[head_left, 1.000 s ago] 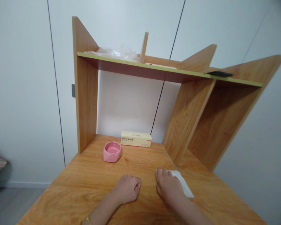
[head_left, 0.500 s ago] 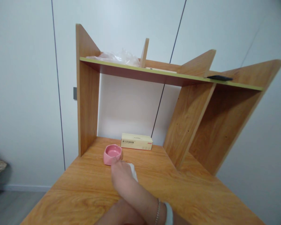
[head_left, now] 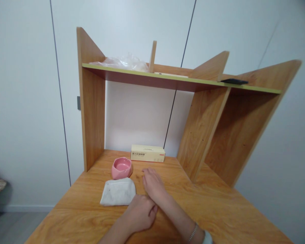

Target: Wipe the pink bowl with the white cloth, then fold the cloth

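A folded whitish cloth (head_left: 118,192) lies flat on the wooden desk, just in front of a pink faceted bowl (head_left: 121,168). My left hand (head_left: 141,212) is closed on the desk at the cloth's lower right corner; its fingers are curled under, so anything inside them is hidden. Beyond it, my right hand (head_left: 154,183) rests palm down with fingers stretched out, holding nothing visible, to the right of the bowl and cloth. My right wrist crosses close to the left hand's knuckles.
A cream oblong box (head_left: 147,153) stands at the back of the desk (head_left: 218,210). Above is a wooden shelf unit (head_left: 203,132) with clear plastic bags (head_left: 124,63) and a flat dark object (head_left: 234,81) on top. White panels rise behind.
My right hand has drawn back and right, away from the bowl, and its fingers have straightened. The cloth, mostly hidden before, now shows left of my hands. My left hand has come into view.
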A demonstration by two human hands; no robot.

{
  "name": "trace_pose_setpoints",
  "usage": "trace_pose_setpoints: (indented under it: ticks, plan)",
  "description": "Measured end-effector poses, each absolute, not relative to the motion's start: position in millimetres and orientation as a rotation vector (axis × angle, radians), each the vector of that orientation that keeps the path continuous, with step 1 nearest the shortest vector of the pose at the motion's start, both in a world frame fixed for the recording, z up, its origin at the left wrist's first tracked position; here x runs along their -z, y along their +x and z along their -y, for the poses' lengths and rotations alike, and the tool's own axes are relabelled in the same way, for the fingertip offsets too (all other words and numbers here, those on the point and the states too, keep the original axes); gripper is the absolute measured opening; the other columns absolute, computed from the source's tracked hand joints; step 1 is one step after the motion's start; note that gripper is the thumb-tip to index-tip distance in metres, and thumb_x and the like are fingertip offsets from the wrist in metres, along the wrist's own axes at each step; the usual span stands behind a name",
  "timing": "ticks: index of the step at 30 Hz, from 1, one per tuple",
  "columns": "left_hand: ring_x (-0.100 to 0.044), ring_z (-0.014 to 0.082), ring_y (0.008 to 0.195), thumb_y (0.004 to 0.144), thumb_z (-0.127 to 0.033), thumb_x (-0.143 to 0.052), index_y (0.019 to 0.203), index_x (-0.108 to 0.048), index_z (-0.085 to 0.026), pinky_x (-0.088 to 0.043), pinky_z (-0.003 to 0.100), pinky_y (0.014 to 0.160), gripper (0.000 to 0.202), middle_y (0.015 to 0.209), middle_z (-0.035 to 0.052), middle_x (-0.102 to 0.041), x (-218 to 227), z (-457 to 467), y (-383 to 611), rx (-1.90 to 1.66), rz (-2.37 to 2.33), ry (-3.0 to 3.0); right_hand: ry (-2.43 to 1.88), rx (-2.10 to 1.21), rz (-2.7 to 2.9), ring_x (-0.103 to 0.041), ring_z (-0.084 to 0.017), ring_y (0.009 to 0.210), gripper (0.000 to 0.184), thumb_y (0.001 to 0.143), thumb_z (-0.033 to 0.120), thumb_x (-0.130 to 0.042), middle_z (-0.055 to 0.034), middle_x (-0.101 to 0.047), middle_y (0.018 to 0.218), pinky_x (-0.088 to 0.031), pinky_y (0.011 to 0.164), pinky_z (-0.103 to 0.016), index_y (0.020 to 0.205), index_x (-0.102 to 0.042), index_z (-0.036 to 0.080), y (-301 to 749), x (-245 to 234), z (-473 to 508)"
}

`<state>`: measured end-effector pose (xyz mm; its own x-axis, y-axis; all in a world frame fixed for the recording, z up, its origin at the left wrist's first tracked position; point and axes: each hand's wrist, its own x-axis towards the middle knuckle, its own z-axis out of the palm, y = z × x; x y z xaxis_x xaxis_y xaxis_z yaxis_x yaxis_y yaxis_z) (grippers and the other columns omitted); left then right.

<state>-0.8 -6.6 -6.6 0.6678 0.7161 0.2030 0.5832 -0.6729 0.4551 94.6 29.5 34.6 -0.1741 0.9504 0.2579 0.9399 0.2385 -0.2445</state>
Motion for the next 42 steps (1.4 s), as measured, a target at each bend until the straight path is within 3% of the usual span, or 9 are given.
trace_pose_setpoints:
  ticks: [3,9,13,21,27,42]
  plan:
    - [-0.057,0.0174,0.083,0.070,-0.009,-0.041,0.082,-0.060,-0.020,-0.044,0.027,0.074,0.025,0.087,0.0031,-0.064,-1.6,9.3,1.5,-0.548,-1.029,2.620,-1.784,-0.080,2.156,-0.050,-0.021,0.108,0.035,0.083,0.014,-0.034,-0.0143,-0.058,0.112,-0.035,0.093,-0.032,0.111,-0.054,0.011,144.8,-3.7,-33.1]
    - [-0.052,0.0178,0.102,0.074,-0.012,-0.041,0.111,-0.054,-0.019,-0.036,0.031,0.096,0.040,0.109,0.0051,-0.061,1.3,9.9,5.9,-0.626,-0.980,2.651,-1.823,-0.208,2.173,-0.034,-0.023,0.124,0.051,0.084,0.030,-0.035,-0.0158,-0.042,0.132,-0.025,0.103,-0.032,0.127,-0.040,0.003,170.7,33.3,-30.8]
    - [-0.045,0.0196,0.115,0.079,-0.017,-0.039,0.121,-0.049,-0.016,-0.030,0.033,0.102,0.043,0.124,0.0076,-0.053,-0.1,9.8,4.9,-0.586,-1.038,2.648,-1.806,-0.241,2.174,-0.030,-0.022,0.126,0.050,0.086,0.028,-0.028,-0.0139,-0.039,0.134,-0.021,0.105,-0.034,0.129,-0.038,0.004,171.9,40.2,-32.8]
    - [-0.047,0.0216,0.113,0.078,-0.018,-0.040,0.115,-0.053,-0.013,-0.032,0.034,0.101,0.040,0.122,0.0121,-0.053,-3.9,9.3,2.7,-0.455,-1.181,2.665,-1.720,-0.328,2.111,-0.030,-0.019,0.126,0.049,0.084,0.024,-0.030,-0.0134,-0.041,0.133,-0.019,0.106,-0.033,0.127,-0.041,0.004,177.2,40.0,-30.9]
    - [-0.043,0.0211,0.117,0.077,-0.016,-0.041,0.118,-0.050,-0.012,-0.032,0.033,0.101,0.042,0.126,0.0125,-0.049,1.8,10.0,2.9,-0.454,-1.192,2.664,-1.733,-0.309,2.121,-0.030,-0.020,0.127,0.048,0.083,0.020,-0.031,-0.0132,-0.040,0.133,-0.021,0.106,-0.034,0.127,-0.041,0.003,176.1,40.4,-31.2]
    - [-0.048,0.0200,0.113,0.078,-0.013,-0.039,0.109,-0.056,-0.013,-0.035,0.031,0.099,0.036,0.119,0.0127,-0.055,3.3,7.1,2.7,-0.453,-1.078,2.664,-1.745,-0.300,2.145,-0.029,-0.020,0.127,0.048,0.084,0.019,-0.029,-0.0144,-0.038,0.134,-0.020,0.106,-0.035,0.128,-0.039,0.002,175.2,40.6,-30.3]
